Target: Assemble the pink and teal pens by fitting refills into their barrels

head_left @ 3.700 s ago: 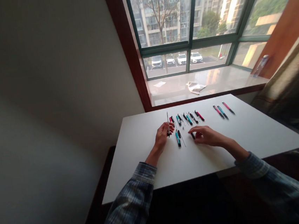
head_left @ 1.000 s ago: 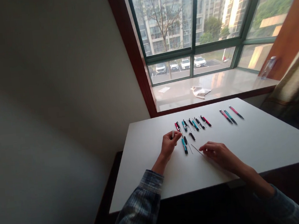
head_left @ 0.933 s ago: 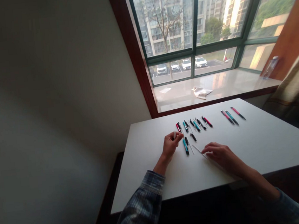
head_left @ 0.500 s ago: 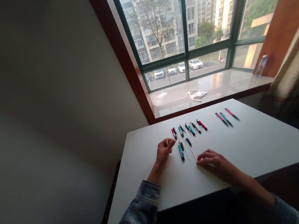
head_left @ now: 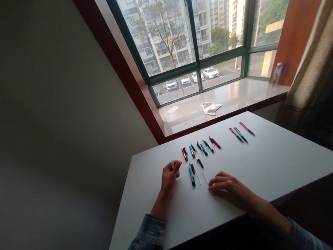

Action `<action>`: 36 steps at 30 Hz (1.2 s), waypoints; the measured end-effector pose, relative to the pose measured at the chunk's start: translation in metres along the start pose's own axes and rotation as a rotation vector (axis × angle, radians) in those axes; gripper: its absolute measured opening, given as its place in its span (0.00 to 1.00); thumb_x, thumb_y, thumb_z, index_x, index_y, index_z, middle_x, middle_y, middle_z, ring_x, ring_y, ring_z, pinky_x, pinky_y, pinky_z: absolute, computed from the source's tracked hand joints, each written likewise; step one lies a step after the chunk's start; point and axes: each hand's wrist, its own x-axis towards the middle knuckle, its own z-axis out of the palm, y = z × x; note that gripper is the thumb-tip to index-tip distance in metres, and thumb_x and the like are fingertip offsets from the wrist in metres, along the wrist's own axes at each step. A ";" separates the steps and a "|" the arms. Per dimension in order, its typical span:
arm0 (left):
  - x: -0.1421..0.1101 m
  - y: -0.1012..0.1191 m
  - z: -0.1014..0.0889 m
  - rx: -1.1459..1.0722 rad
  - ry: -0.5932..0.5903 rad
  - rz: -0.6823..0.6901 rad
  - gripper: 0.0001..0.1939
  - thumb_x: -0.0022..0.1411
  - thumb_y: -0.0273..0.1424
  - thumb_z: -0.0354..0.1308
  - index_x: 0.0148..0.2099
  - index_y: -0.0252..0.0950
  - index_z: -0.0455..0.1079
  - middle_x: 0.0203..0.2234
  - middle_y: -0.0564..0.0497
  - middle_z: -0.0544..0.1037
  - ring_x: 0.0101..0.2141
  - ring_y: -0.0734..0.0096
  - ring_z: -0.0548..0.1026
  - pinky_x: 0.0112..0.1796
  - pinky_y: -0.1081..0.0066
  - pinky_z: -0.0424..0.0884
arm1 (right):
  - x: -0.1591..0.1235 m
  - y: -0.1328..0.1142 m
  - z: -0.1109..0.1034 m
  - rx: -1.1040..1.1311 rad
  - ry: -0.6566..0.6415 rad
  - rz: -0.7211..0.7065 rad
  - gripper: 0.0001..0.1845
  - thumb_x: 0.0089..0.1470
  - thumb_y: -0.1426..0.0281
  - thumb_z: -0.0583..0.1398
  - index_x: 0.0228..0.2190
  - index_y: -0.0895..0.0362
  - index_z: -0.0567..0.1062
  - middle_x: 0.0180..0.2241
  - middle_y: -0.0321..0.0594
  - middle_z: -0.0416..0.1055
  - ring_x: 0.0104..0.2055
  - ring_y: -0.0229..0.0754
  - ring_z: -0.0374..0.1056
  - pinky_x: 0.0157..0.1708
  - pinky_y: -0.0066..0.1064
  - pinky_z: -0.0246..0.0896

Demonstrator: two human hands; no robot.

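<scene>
Right hand (head_left: 228, 191) lies near the white tabletop's (head_left: 278, 161) front edge, its fingers (head_left: 216, 183) spread flat and holding nothing, just right of a thin refill (head_left: 204, 178). Left hand (head_left: 168, 179) sits left of the refill, fingers (head_left: 169, 171) curled narrowly on a small white piece (head_left: 172, 164). Beyond the refill lies a row of pen parts (head_left: 199, 148). Open tabletop extends to its right, with three pens (head_left: 239, 134) further off. A windowsill (head_left: 240, 94) runs past the far edge.

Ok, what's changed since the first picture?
The left hand no longer holds the upright refill; it pinches a small pale piece. The right hand has left the black pen part and rests beside a thin refill on the table. The rows of pens stayed put.
</scene>
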 end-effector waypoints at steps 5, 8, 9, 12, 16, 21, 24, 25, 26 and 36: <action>0.002 -0.001 -0.001 -0.023 0.013 0.003 0.21 0.53 0.46 0.73 0.36 0.33 0.77 0.21 0.59 0.61 0.21 0.82 0.53 0.24 0.75 0.48 | 0.001 0.003 0.000 0.013 0.016 -0.016 0.09 0.65 0.69 0.63 0.44 0.49 0.84 0.46 0.38 0.81 0.47 0.45 0.70 0.48 0.36 0.70; 0.003 -0.001 0.000 -0.015 0.008 -0.005 0.21 0.53 0.45 0.74 0.36 0.32 0.77 0.20 0.59 0.61 0.21 0.82 0.53 0.24 0.75 0.48 | 0.002 0.003 -0.001 0.008 0.011 -0.023 0.09 0.66 0.68 0.62 0.44 0.49 0.84 0.46 0.39 0.81 0.46 0.44 0.70 0.48 0.36 0.70; 0.003 -0.001 0.000 -0.011 0.007 -0.005 0.20 0.53 0.45 0.74 0.36 0.32 0.77 0.20 0.59 0.61 0.21 0.82 0.53 0.24 0.75 0.49 | 0.002 0.003 -0.001 0.005 0.007 -0.026 0.09 0.66 0.68 0.62 0.44 0.49 0.84 0.46 0.38 0.81 0.46 0.44 0.70 0.48 0.36 0.70; 0.003 -0.002 0.000 0.000 0.017 0.001 0.20 0.53 0.45 0.73 0.36 0.33 0.78 0.21 0.58 0.63 0.21 0.81 0.54 0.24 0.75 0.49 | 0.002 0.001 -0.002 -0.002 -0.011 -0.028 0.09 0.65 0.68 0.63 0.44 0.49 0.84 0.46 0.38 0.81 0.46 0.44 0.70 0.47 0.36 0.70; 0.004 -0.003 0.000 0.010 0.035 0.011 0.21 0.53 0.46 0.73 0.36 0.33 0.78 0.23 0.57 0.65 0.21 0.81 0.54 0.23 0.74 0.49 | 0.003 0.000 -0.004 0.000 -0.019 -0.030 0.09 0.65 0.69 0.63 0.45 0.49 0.83 0.47 0.38 0.81 0.47 0.45 0.70 0.48 0.36 0.70; 0.003 -0.004 0.003 0.007 0.044 0.002 0.23 0.51 0.48 0.74 0.36 0.33 0.79 0.21 0.58 0.63 0.21 0.81 0.53 0.23 0.74 0.49 | 0.005 0.001 -0.008 0.001 -0.045 -0.039 0.10 0.64 0.67 0.64 0.46 0.49 0.83 0.47 0.39 0.81 0.48 0.45 0.71 0.49 0.37 0.71; 0.002 -0.004 0.004 0.017 0.059 -0.004 0.23 0.51 0.49 0.74 0.37 0.33 0.79 0.20 0.59 0.61 0.21 0.81 0.53 0.23 0.74 0.48 | 0.010 0.003 -0.007 -0.021 -0.061 -0.044 0.10 0.64 0.67 0.64 0.46 0.49 0.83 0.47 0.40 0.81 0.49 0.45 0.71 0.49 0.37 0.71; 0.002 -0.004 0.004 0.022 0.060 -0.003 0.23 0.51 0.49 0.74 0.36 0.33 0.79 0.20 0.59 0.60 0.21 0.81 0.52 0.23 0.74 0.48 | 0.013 0.004 -0.007 -0.033 -0.066 -0.050 0.10 0.65 0.67 0.63 0.46 0.49 0.83 0.47 0.40 0.81 0.49 0.45 0.71 0.50 0.37 0.71; 0.002 -0.003 0.005 0.028 0.059 0.001 0.23 0.51 0.49 0.74 0.36 0.33 0.79 0.20 0.59 0.60 0.21 0.81 0.52 0.23 0.74 0.48 | 0.016 0.005 -0.006 -0.045 -0.071 -0.058 0.11 0.65 0.67 0.63 0.47 0.49 0.83 0.48 0.40 0.81 0.49 0.45 0.71 0.50 0.37 0.71; -0.001 0.000 0.007 0.126 0.051 0.024 0.26 0.51 0.53 0.71 0.32 0.33 0.76 0.19 0.58 0.62 0.22 0.78 0.55 0.24 0.74 0.53 | 0.050 0.011 -0.002 -0.152 -0.093 -0.100 0.11 0.66 0.67 0.63 0.47 0.51 0.83 0.48 0.44 0.80 0.48 0.48 0.72 0.49 0.42 0.70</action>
